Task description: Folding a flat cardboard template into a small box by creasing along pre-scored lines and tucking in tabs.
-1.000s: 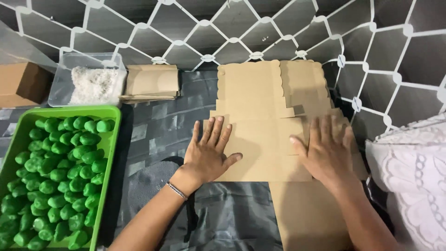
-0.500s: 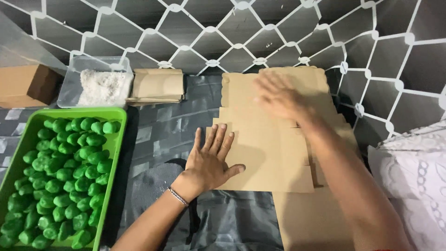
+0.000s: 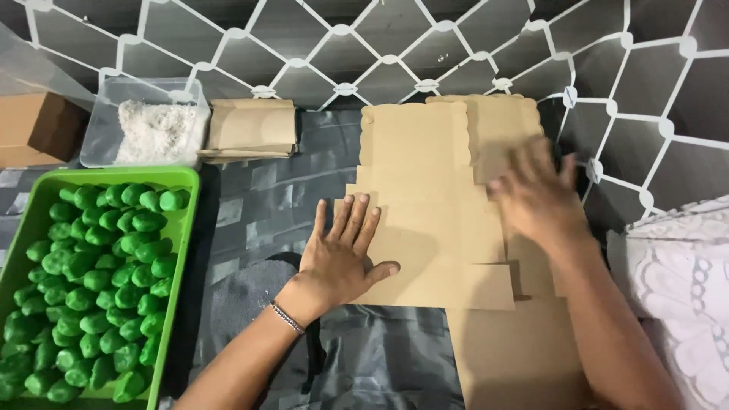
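Right hand (image 3: 535,199) off the top flap, drawn back toward the cardboard sheet's (image 3: 425,220) right edge, blurred mid-motion. Left hand (image 3: 342,254) slid slightly lower and left on the sheet, thumb now spread.

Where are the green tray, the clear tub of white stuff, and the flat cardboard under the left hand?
Green tray (image 3: 182,176): head view, on its top right rim.
Clear tub (image 3: 102,129): head view, on its left wall.
Flat cardboard (image 3: 425,190): head view, on its bare middle.
Left hand (image 3: 342,254): head view, on its back.
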